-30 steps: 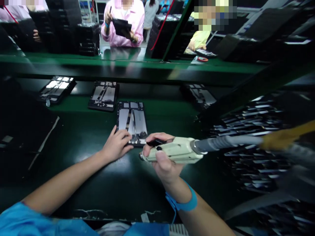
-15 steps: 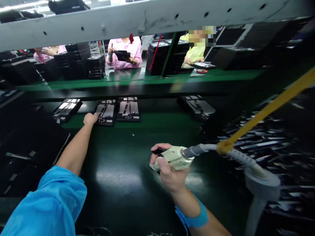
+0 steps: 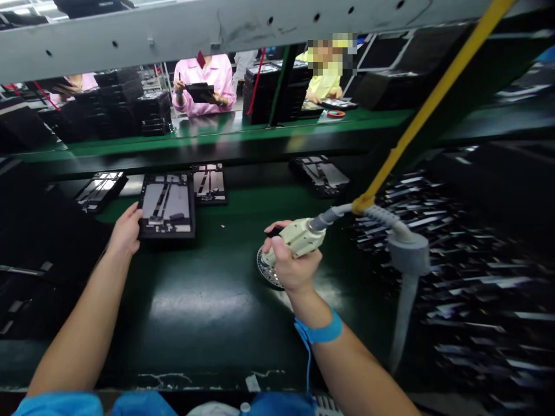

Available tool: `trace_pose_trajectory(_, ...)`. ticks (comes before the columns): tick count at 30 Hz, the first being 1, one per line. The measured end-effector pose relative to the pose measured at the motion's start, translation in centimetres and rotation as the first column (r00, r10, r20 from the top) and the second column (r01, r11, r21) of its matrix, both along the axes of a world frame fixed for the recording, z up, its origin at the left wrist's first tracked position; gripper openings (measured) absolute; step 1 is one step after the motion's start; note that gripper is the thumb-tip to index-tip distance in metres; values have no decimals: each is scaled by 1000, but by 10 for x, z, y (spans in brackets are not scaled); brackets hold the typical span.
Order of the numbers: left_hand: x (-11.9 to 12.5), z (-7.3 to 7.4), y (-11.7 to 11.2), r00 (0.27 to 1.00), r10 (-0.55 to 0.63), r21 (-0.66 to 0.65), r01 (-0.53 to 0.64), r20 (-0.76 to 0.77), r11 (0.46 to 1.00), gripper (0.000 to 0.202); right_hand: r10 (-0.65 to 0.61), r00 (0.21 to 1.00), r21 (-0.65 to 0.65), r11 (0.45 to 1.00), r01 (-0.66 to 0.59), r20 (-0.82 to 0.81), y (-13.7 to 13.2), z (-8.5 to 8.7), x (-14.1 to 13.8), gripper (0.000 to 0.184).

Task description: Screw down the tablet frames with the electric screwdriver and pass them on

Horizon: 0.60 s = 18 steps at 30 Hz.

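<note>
Tablet [image 3: 174, 205], its inner parts bare, is left of centre in the head view, held at its left edge by the left hand [image 3: 126, 228]. That hand's fingers are closed on the edge; whether the tablet is wholly clear of the green surface [image 3: 208, 341] cannot be told. The right hand [image 3: 295, 268] has its fingers wrapped around a pale driver [image 3: 306, 238], well apart from the tablet, with a grey cord [image 3: 327, 216] behind it tied to a yellow strap [image 3: 392, 156]. A round dish [image 3: 267, 274] shows at the driver's front; contact there is hidden. Similar tablets lie around: the back tablet [image 3: 210, 184] just behind to the right, the left tablet [image 3: 100, 189] and the right tablet [image 3: 321, 176]. Good handling probably calls for a firm grip on the frame alone, off the dark ribbon [image 3: 162, 199]; a level hold, since the unsupported side could dip; space from neighbouring corners; and a driver tip well away from exposed parts.
</note>
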<state>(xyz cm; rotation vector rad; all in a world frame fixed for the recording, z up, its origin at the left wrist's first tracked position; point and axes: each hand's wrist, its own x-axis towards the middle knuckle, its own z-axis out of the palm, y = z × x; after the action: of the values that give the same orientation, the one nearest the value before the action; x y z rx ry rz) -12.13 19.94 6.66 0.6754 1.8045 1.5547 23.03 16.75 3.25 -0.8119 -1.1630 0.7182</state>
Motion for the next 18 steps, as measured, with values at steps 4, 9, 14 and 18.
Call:
trace_pose_trajectory(4,57,-23,-76,977,-104,-25,110,185,994,56,-59,998,28,998,58,10,7,3,6,15)
trace_pose_trajectory(9,115,-62,-147,922,-163,-82,204,352,976,54,-100,995,37,994,100,9,10,2,7,19)
trace_pose_trajectory(14,108,-70,-170,790,-497,-249,432,-359,867,53,-103,993,47,994,100,56,9,-1,5,18)
trace_pose_trajectory(18,95,-36,-153,52,-700,-480,692,-712,540,36,-83,993,57,995,79,86,9,-4,4,18)
